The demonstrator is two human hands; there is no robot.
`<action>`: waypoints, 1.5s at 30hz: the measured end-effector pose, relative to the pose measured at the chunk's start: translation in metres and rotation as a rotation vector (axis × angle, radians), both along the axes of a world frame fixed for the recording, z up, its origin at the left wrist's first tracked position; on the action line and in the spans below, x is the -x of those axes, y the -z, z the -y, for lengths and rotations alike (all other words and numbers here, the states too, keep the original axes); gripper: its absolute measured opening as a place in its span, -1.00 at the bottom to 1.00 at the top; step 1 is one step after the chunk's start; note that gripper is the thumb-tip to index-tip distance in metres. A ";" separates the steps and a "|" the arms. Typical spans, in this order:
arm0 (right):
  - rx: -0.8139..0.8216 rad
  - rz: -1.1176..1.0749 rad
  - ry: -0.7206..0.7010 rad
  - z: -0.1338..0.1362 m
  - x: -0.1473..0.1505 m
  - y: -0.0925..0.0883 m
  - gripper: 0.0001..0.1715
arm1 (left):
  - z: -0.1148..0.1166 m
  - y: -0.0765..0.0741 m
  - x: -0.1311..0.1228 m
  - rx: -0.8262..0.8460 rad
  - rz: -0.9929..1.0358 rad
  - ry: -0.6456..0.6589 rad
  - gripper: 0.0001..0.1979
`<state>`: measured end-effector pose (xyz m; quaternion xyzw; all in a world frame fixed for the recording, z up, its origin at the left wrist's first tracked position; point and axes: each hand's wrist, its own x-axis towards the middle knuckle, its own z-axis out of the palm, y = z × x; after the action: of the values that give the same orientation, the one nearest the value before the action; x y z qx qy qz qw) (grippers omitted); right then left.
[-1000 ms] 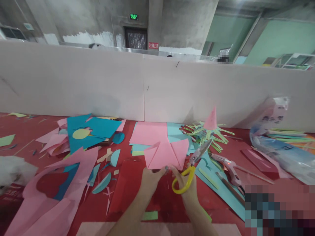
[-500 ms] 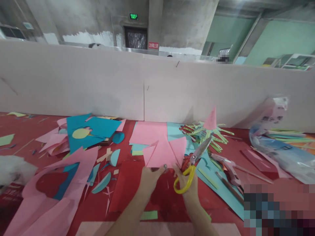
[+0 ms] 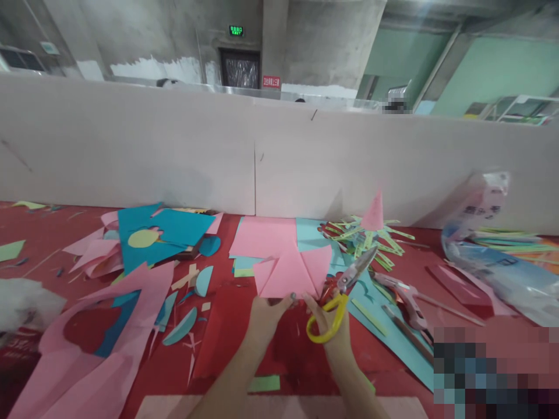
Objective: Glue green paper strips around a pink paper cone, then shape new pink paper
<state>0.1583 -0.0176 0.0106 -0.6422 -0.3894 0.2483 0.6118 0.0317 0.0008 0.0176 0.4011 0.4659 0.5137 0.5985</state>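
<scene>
A folded sheet of pink paper with creased flaps to either side is held over the red mat in front of me. My left hand pinches its lower edge on the left, thumb on top. The fingers of my right hand meet the same edge on the right. A pair of yellow-handled scissors rests in that right hand too, blades pointing up and right, away from the paper. The undersides of my fingers are hidden.
Pink offcuts and a blue sheet lie to the left. A pink cone stands on green paper strips at the back right, near a glue gun and a plastic bag. A white partition closes off the back.
My right fingers have slid slightly left along the lower edge of the pink paper, and the scissors have tilted slightly. Otherwise the hold looks the same.
</scene>
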 end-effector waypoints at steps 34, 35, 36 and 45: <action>0.037 -0.165 -0.155 -0.002 -0.012 0.000 -0.62 | -0.009 -0.003 0.009 0.101 0.212 -0.048 -0.61; 0.042 -0.144 -0.120 -0.002 -0.012 0.000 -0.62 | -0.009 -0.003 0.008 0.101 0.240 -0.038 -0.61; 0.046 -0.121 -0.077 -0.001 -0.012 0.000 -0.62 | -0.008 -0.004 0.008 0.106 0.267 -0.023 -0.60; 0.044 0.156 0.198 0.001 -0.013 0.006 -0.56 | 0.013 -0.004 -0.006 0.139 0.335 0.175 -0.48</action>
<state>0.1717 -0.0184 0.0045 -0.7082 -0.3649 0.1448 0.5868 0.0378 -0.0118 0.0214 0.3066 0.3575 0.4857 0.7364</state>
